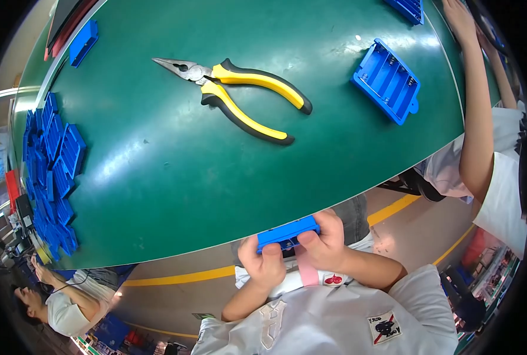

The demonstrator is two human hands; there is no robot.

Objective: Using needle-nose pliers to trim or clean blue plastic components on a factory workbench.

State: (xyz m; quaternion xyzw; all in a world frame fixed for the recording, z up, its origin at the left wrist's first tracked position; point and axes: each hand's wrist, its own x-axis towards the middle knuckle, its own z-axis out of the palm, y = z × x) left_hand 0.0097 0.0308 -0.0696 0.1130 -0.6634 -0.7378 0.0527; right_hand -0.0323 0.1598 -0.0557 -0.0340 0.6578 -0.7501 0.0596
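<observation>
Near the table's front edge, a blue plastic battery holder (288, 233) is gripped at both ends. My left hand (263, 261) closes round its left end, thumb on the near side. Round the right end, my right hand (324, 241) is closed in the same way. The holder is tilted, so most of its inside is hidden. Needle-nose pliers (248, 100) with yellow and black handles lie on the green table, jaws pointing left and handles spread. Farther right lies another blue battery holder (386, 81), its slots and metal springs facing up.
A heap of blue battery holders (50, 177) covers the table's left side. Single blue holders lie at the far left (83, 43) and far right (408, 9). One co-worker's arm (476, 106) rests along the right edge; another person (74, 302) sits at lower left.
</observation>
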